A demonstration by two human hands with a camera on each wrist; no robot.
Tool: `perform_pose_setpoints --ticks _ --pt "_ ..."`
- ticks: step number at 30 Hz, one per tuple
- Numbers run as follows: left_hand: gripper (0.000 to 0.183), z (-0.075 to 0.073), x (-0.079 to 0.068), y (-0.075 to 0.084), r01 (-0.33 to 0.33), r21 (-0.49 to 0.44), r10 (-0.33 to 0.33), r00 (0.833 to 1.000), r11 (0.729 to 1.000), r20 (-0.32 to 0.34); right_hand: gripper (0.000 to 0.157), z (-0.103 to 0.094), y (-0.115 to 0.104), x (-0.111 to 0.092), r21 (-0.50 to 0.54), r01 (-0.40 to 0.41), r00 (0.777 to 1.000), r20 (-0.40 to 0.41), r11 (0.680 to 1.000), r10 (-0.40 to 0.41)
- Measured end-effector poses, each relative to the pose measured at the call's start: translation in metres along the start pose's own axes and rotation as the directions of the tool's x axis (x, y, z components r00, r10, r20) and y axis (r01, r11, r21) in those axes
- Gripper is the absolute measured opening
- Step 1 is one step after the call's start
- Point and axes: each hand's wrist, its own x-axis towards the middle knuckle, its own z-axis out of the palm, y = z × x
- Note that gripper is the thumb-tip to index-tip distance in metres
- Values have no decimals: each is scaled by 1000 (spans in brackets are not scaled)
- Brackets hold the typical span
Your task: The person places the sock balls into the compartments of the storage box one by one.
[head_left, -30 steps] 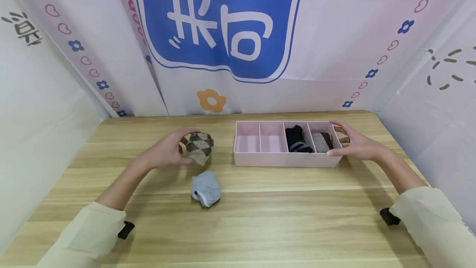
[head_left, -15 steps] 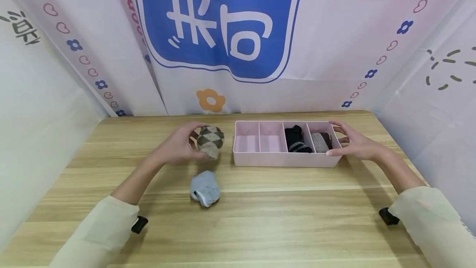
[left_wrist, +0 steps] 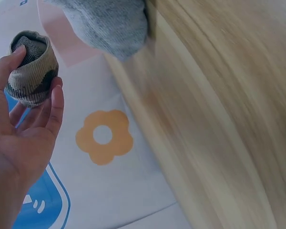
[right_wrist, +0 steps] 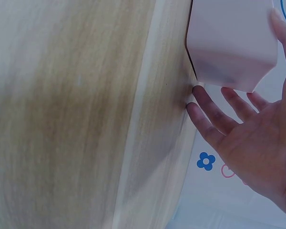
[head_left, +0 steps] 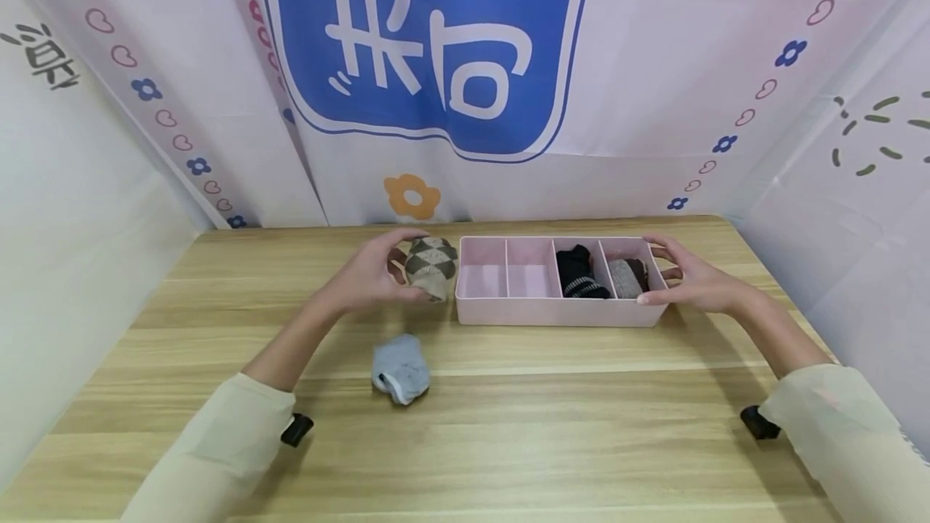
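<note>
My left hand [head_left: 370,271] pinches a rolled-up argyle sock [head_left: 432,266], brown and beige, between thumb and fingers. It is held beside the left end of a pink divided box [head_left: 559,312]. The left wrist view shows the sock's ribbed cuff [left_wrist: 31,81] folded over the roll. My right hand [head_left: 697,277] holds the box's right end, its thumb at the front rim and its fingers behind the end wall. A black rolled sock [head_left: 579,273] fills the third compartment from the left; a grey and brown one [head_left: 626,277] lies in the fourth. The two left compartments show bare floors.
A light grey-blue rolled sock [head_left: 401,370] lies on the wooden table [head_left: 523,434], in front of my left hand. A printed cloth [head_left: 639,103] hangs behind the table's back edge, and pale cloths flank both sides.
My left hand has carried the argyle sock rightward and slightly back, up close to the box. My right hand, the box and the grey-blue sock have stayed in place.
</note>
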Motion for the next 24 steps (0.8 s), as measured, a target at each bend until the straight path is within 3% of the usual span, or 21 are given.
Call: perform_pose_setpoints --ticks 16,24 --pt "79 14 23 20 -33 70 35 999 997 -37 102 0 0 0 0 -8 1000 7 1000 8" --pt "78 24 34 26 -65 44 67 997 997 -43 101 0 0 0 4 -3 1000 8 1000 3"
